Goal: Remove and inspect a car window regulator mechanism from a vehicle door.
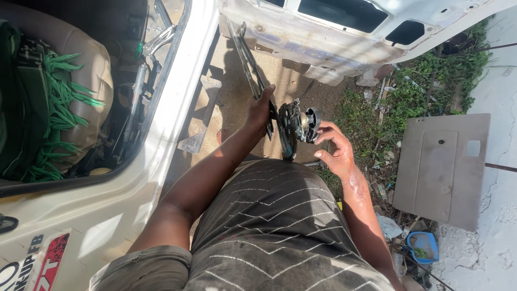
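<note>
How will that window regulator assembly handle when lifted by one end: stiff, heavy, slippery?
The window regulator looks like rigid metal, so probably stiff. The motor end seems bulky, so the weight likely sits low near the right hand. The left hand grips the rail; both hands look greasy, so it may be slippery.

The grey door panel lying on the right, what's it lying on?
The grey door panel lies flat on littered ground, with weeds along its left edge and pale concrete on its right. A blue container sits near its lower corner. Whatever lies directly beneath is covered.

Car door point(344, 37) cut off above
</note>
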